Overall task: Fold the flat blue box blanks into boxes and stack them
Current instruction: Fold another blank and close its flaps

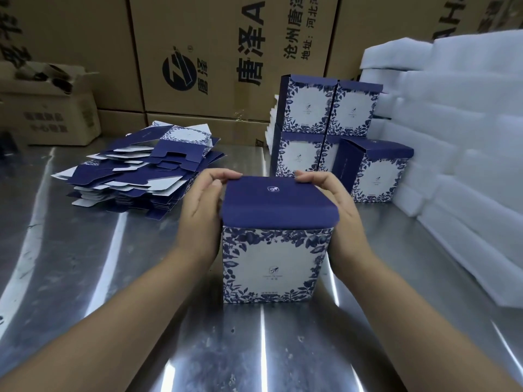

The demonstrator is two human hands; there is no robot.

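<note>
Upright on a shiny metal table (113, 278), in the middle and near the viewer: a blue-and-white floral cardboard box (276, 258), its dark blue lid flap folded down on top. Gripped from both sides, with the left hand (202, 210) against the left wall and the right hand (336, 210) against the right wall, fingers of each curled over the far edge of the lid. Farther back on the left, a loose pile of flat dark blue box blanks (141, 171). Behind on the right, a stack of finished blue-and-white boxes (325, 123), two levels high, with one more just beside it. Along the right edge, white foam sheets (467, 137); behind everything, brown cardboard cartons (212, 52).
</note>
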